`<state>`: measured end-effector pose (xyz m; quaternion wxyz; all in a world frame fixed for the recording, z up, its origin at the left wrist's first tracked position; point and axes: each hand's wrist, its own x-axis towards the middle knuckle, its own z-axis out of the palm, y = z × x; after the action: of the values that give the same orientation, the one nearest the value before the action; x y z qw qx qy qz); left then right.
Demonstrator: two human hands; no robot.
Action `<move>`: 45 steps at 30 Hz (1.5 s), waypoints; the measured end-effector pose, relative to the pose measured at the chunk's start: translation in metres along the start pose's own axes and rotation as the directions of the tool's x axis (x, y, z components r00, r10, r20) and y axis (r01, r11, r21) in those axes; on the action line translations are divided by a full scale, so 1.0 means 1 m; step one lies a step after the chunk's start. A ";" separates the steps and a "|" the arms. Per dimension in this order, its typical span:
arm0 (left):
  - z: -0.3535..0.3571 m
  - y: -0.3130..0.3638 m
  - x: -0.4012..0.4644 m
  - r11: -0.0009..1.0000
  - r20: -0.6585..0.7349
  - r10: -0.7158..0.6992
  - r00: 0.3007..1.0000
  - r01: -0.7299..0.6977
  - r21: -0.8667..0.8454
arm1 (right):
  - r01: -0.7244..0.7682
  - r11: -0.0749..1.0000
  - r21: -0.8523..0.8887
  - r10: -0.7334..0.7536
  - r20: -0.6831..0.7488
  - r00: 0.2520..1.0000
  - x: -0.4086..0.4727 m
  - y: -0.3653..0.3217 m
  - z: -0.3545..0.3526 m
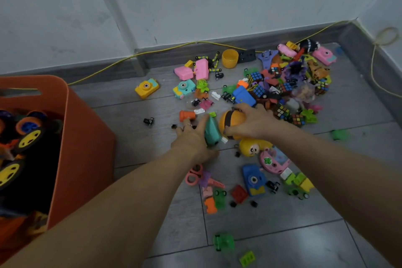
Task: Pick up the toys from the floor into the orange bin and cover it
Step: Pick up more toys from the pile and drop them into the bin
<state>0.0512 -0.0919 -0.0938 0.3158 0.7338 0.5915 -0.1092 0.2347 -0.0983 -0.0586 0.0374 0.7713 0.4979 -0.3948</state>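
Both forearms stretched forward and down over the grey floor (152,102), wrists nearly level, hands close side by side.

Left hand (191,137): palm down, fingers spread low, ring on one finger, thumb side pressed against a teal toy (212,131). Grip closed around the teal toy's left flank; toy tilted on edge, bottom at the floor.

Right hand (250,123): palm down, fingers curled over the top of an orange ball toy (229,122) with a dark band. Grip holding the ball from above and from the right; whether lifted clear of the floor, cannot tell. Teal toy and ball just beside each other, between the two grips.

Edges and room: orange bin (82,137) well to the left of the left grip, upright, open-topped, already holding wheeled toys with yellow hubs (30,139). Bare floor between bin wall and left grip, apart from one small black piece (149,121). Grey skirting board (174,54) and a yellow cable (165,50) far beyond both grips.

Beyond the right grip and to its right: dense toy heap (289,85) with puzzle cubes, pink and blue camera toys. Beyond the left grip: small orange piece (187,115), yellow camera toy (146,88). Nearer than the right grip: yellow doll head (252,147), blue camera toy (253,179), green bricks, red block, scattered loosely.
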 end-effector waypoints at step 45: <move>-0.012 0.005 -0.049 0.192 0.337 -0.083 0.938 0.347 -0.918 | -0.184 0.738 0.649 0.261 -0.023 0.965 -0.055 -0.009 0.073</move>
<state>0.0396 -0.1243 -0.0566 0.7438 0.2706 0.5896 0.1607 0.1753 -0.1669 -0.0699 -0.2092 0.8122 0.2385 -0.4896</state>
